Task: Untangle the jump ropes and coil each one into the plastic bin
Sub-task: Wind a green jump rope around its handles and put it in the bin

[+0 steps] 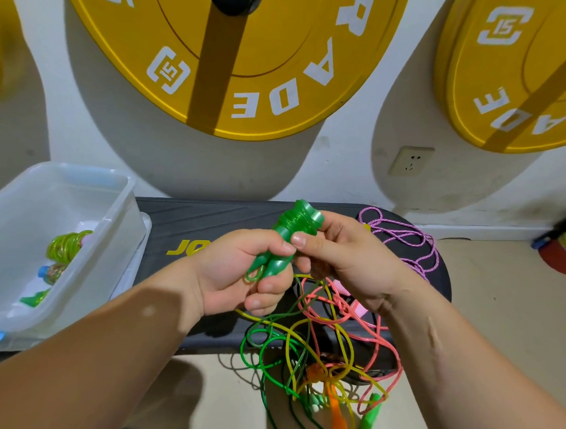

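Two yellow weight plates (250, 65) fill the top of the frame, hung on the wall above a black exercise board (183, 215) that runs across the middle. At left centre the clear plastic bin (80, 171) sits touching the board's left end, with a few wound ropes (65, 245) already inside and open room beside them.

At lower centre, a tangle of green, yellow and pink ropes (321, 341) spills off the board's front edge onto the floor. A purple rope (405, 240) lies loose at the board's right end.

Held above the board at centre frame is a green jump rope (290, 234), its cord wound tightly round its two paired handles. The left hand (236, 271) is curled round the handles' lower ends. The right hand (348, 257) pinches the wound cord near the top.

The plastic cord looks light, springy and slick, likely to unwind if released, so the handles are the firm place to hold. The bin's near wall must be cleared going left, and the trailing loops below could snag.
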